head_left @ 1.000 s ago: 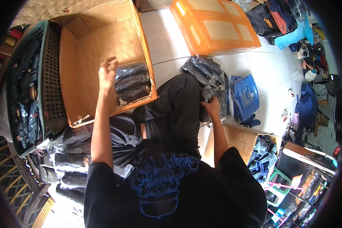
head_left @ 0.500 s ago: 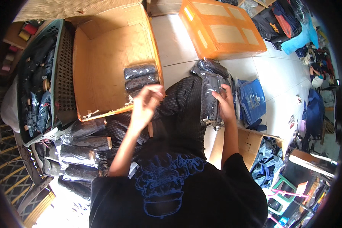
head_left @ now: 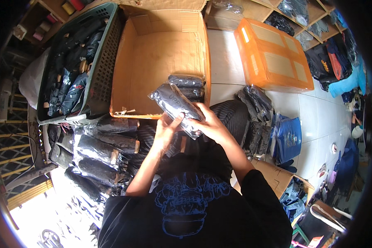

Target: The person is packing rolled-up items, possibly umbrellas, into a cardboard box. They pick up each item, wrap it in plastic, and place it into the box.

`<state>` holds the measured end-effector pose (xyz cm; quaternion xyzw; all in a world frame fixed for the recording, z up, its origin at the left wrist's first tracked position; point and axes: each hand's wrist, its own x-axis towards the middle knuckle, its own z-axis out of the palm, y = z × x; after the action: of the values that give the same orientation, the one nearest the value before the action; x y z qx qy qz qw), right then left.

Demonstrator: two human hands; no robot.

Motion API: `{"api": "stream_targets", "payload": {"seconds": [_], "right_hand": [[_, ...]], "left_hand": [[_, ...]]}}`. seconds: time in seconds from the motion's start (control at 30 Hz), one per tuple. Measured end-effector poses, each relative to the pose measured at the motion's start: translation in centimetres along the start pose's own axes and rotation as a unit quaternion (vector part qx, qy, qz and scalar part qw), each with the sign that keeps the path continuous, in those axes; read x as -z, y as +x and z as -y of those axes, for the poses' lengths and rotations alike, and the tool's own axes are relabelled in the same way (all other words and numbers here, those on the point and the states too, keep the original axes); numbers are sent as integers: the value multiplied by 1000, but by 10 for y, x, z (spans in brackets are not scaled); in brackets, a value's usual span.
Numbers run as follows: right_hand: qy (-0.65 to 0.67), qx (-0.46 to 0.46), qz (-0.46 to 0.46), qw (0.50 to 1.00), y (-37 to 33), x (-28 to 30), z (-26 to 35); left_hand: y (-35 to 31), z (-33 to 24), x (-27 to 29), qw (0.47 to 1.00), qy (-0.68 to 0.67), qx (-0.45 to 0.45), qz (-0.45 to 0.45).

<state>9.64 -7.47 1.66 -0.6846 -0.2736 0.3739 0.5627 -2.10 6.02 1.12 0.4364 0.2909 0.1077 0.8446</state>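
Observation:
A black roll in clear plastic wrap (head_left: 175, 102) is held between both my hands, tilted over the near edge of an open cardboard box (head_left: 153, 45). My left hand (head_left: 166, 131) grips its lower end from the left, thumb across the wrap. On its right side, my right hand (head_left: 210, 124) has its fingers closed round the roll. Behind it, more wrapped black rolls (head_left: 186, 81) lie in the box's near right corner, partly hidden by the held one. Several similar wrapped rolls (head_left: 258, 134) sit beside my right leg.
Left of the box stands a dark green basket (head_left: 107, 53) full of black bundles. Many wrapped rolls (head_left: 97, 151) are piled at my left. To the right are blue packets (head_left: 288, 138), an orange-taped carton (head_left: 273, 53) and an open carton of blue cloth (head_left: 295, 196).
The roll has gone from beside my right leg to the box's near edge, carried by my right hand. My left hand has closed on it too. The view has shifted left.

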Motion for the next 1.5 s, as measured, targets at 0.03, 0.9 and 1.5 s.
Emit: {"api": "stream_targets", "payload": {"seconds": [0.03, 0.9, 1.5], "right_hand": [[59, 14, 1, 998, 6, -1, -6], [-107, 25, -352, 929, 24, 99, -62], [-478, 17, -360, 801, -12, 71, -131]], "left_hand": [[0, -6, 5, 999, 47, -7, -11], [256, -38, 5, 478, 858, -133, 136], [333, 27, 39, 690, 723, -24, -9]]}}
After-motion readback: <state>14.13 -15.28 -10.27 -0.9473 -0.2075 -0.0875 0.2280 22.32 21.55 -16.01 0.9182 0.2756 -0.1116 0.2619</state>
